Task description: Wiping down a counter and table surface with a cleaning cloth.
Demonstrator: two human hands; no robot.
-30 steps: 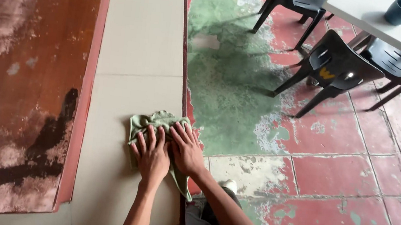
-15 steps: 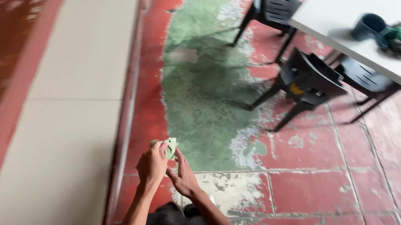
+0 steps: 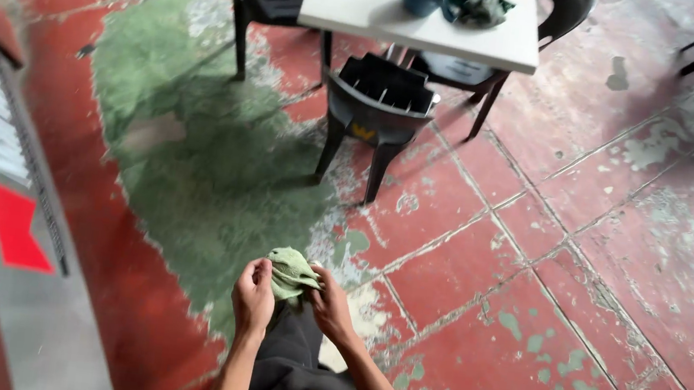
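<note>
Both hands up front: left hand (image 3: 252, 297) and right hand (image 3: 331, 306) each pinch the bunched green cloth (image 3: 293, 272) between them, held over worn red floor tiles (image 3: 479, 262). Black chair (image 3: 379, 103) and white table (image 3: 360, 0) well beyond.

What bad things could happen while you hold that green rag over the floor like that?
The green cloth is bunched loosely between the left hand and right hand, so it might slip and land on the flaking painted floor and pick up grit. The dark plastic chair stands close ahead; stepping forward while looking down at the hands could mean bumping it.
</note>
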